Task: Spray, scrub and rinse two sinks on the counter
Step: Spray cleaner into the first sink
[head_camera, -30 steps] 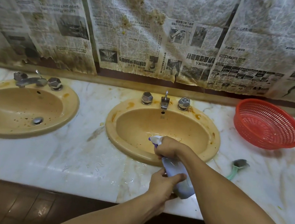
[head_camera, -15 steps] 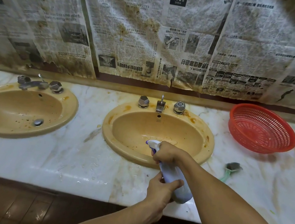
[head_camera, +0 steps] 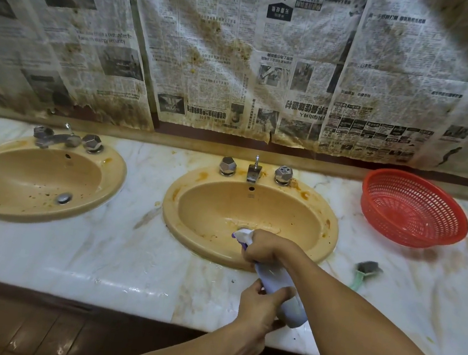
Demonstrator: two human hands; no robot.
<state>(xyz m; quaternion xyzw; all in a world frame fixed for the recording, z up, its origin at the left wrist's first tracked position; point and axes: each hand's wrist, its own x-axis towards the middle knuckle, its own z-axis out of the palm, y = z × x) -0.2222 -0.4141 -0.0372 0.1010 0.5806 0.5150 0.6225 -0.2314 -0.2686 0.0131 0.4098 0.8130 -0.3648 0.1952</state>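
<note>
Lilac spray bottle [head_camera: 277, 279]: right hand [head_camera: 266, 249] grips its neck, left hand [head_camera: 258, 308] its base.

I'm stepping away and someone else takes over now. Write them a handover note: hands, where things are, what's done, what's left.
Right hand grips the spray bottle at its trigger; left hand holds its base, nozzle over the right sink.
Brush lies on the counter right of that sink.
Done: some spray in the right sink, it seems.
To do: spray the stained left sink; scrub and rinse both.
</note>
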